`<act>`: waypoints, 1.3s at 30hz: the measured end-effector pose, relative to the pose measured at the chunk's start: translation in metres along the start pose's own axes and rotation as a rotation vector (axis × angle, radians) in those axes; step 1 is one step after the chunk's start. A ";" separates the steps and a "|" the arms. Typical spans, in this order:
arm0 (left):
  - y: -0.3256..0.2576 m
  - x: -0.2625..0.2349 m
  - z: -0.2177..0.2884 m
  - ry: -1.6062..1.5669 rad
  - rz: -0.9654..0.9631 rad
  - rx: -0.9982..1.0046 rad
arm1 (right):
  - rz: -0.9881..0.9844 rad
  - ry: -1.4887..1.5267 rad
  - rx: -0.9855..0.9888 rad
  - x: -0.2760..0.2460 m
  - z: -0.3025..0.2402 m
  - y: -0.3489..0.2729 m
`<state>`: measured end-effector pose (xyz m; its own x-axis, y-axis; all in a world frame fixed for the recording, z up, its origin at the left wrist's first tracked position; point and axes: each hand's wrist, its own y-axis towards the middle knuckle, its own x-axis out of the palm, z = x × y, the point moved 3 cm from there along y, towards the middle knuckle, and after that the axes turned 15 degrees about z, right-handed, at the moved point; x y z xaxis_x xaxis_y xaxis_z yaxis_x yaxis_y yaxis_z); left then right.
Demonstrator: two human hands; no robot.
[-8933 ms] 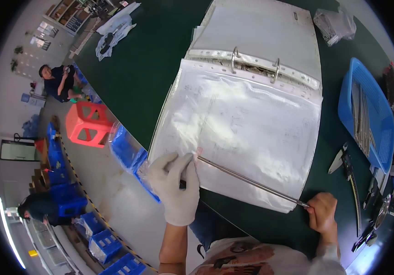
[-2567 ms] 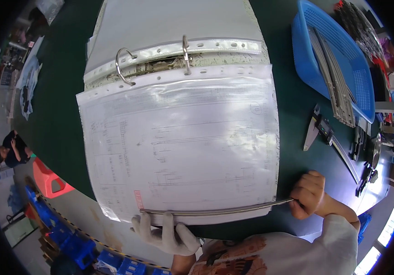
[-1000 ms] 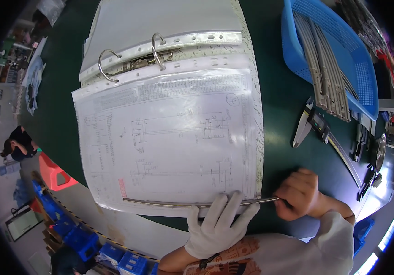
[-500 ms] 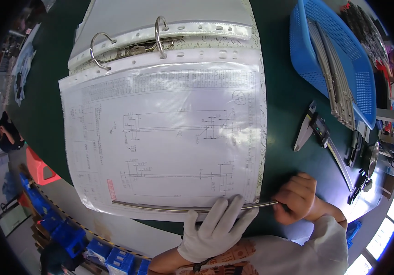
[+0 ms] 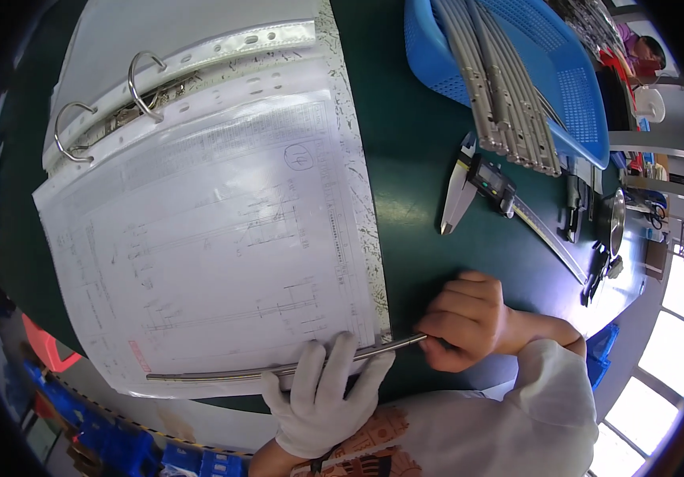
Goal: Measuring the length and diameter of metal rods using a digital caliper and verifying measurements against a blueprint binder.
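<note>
A long thin metal rod (image 5: 222, 375) lies along the lower edge of a sleeved technical drawing (image 5: 199, 262) in a ring binder. My left hand (image 5: 322, 401), in a white glove, holds the rod near its middle, fingers spread across the top of it. At the rod's right end, my bare right hand (image 5: 465, 322) is closed, with the tip between thumb and curled fingers. That end rises off the page and reaches past the binder's edge over the dark green table. My palm and the underside of the rod are hidden.
A blue plastic basket (image 5: 429, 60) at the far right holds several grey metal tubes (image 5: 509, 103). Below it lies a digital caliper (image 5: 493, 181), with a round metal dish (image 5: 614, 222) and dark tools farther right. Two open metal rings (image 5: 145, 87) stand up from the binder.
The whole view has shifted, so the binder, basket and hands sit farther left in the picture. Both hands keep the same hold on the rod.
</note>
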<state>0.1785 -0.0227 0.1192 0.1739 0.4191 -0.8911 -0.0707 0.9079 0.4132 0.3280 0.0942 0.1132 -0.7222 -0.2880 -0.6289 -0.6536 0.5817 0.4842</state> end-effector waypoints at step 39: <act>-0.009 0.002 0.002 -0.078 0.100 0.014 | -0.079 0.023 0.004 -0.004 0.001 0.001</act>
<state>0.1817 -0.0304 0.1144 0.2425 0.5053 -0.8282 -0.0774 0.8610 0.5026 0.3305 0.0970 0.1158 -0.6734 -0.3507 -0.6508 -0.7080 0.5595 0.4309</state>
